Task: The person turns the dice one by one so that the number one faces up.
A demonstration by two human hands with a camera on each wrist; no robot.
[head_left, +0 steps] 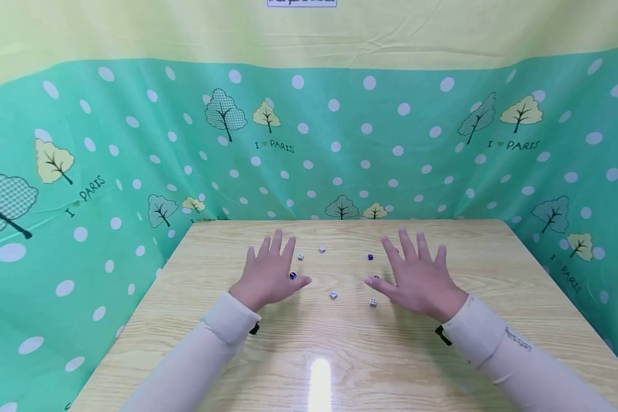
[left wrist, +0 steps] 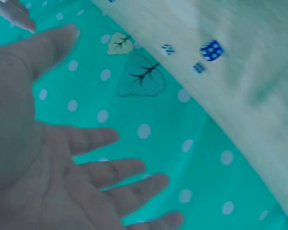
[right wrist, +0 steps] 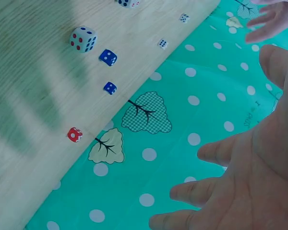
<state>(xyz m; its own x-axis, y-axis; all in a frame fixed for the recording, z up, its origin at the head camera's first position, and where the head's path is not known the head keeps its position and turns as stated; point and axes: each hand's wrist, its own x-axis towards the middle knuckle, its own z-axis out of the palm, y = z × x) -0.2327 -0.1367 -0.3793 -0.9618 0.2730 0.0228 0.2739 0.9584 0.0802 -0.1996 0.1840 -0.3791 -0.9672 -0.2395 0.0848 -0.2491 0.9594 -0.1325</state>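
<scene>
My left hand [head_left: 269, 273] hovers palm down over the left part of the table, its fingers spread and holding nothing. A blue die [head_left: 293, 276] shows beside its thumb, with two white dice, one nearer [head_left: 301, 257] and one farther back [head_left: 321, 249]. Across from it, my right hand [head_left: 419, 279] is spread the same way above the table, holding nothing. Near its thumb and index finger are two blue dice, one of them farther back [head_left: 370, 257]. A red die [right wrist: 75, 134] shows in the right wrist view; the hand mostly hides it from the head camera.
Two more white dice, left [head_left: 333, 294] and right [head_left: 373, 302], lie between the hands, nearer me. The light wooden table [head_left: 288, 349] ends at a green dotted cloth [head_left: 335, 154] along its back and sides. Light glares off the table's front.
</scene>
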